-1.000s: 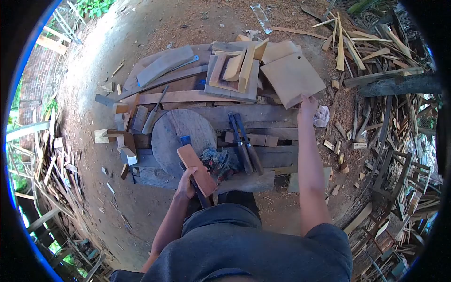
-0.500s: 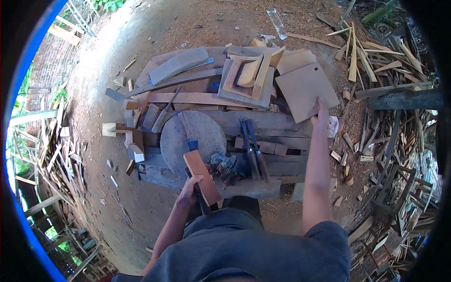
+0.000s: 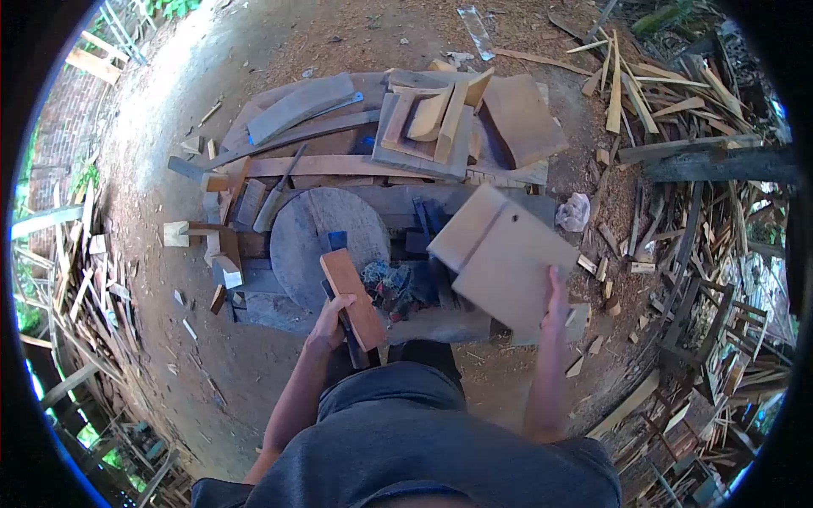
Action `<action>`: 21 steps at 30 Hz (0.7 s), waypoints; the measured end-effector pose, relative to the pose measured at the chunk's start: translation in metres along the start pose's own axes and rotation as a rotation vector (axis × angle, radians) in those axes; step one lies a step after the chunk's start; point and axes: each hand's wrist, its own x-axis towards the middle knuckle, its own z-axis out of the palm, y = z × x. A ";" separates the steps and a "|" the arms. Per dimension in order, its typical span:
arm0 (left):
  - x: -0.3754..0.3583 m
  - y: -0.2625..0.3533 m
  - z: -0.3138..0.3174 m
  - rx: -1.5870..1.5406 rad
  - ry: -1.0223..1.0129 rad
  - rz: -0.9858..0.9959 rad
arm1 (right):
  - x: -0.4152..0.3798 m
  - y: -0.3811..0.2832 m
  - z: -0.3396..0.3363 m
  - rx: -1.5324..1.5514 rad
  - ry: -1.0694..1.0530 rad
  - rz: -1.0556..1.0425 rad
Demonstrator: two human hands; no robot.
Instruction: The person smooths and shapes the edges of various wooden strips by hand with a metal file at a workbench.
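I am gripping the flat pale square wooden board (image 3: 506, 256) by its near right edge in my right hand (image 3: 555, 306), above the dark chisels, while my left hand (image 3: 326, 320) is clutching the reddish wooden block (image 3: 352, 299), so the one-edge grip is risking the board tipping onto them.

The right hand (image 3: 556, 306) holds a square board (image 3: 501, 256) that hangs over the middle of the work pile and covers what lies under it. The left hand (image 3: 326, 315) grips a reddish block (image 3: 351, 298) at the near edge of the round wooden disc (image 3: 326, 233), whose far half lies bare. Stacked planks (image 3: 428, 127) crowd the far side. Scrap sticks (image 3: 677, 110) fill the right. Bare dirt ground (image 3: 169, 110) lies open on the left.
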 end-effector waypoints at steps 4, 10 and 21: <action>0.004 -0.001 -0.003 0.030 -0.030 -0.004 | -0.009 0.022 0.032 -0.220 -0.067 0.093; -0.005 0.007 0.001 0.079 -0.037 0.000 | 0.029 0.019 0.055 -1.303 -0.062 -0.504; -0.017 0.011 -0.011 0.060 0.120 0.026 | 0.286 -0.041 0.105 -0.449 0.128 -0.491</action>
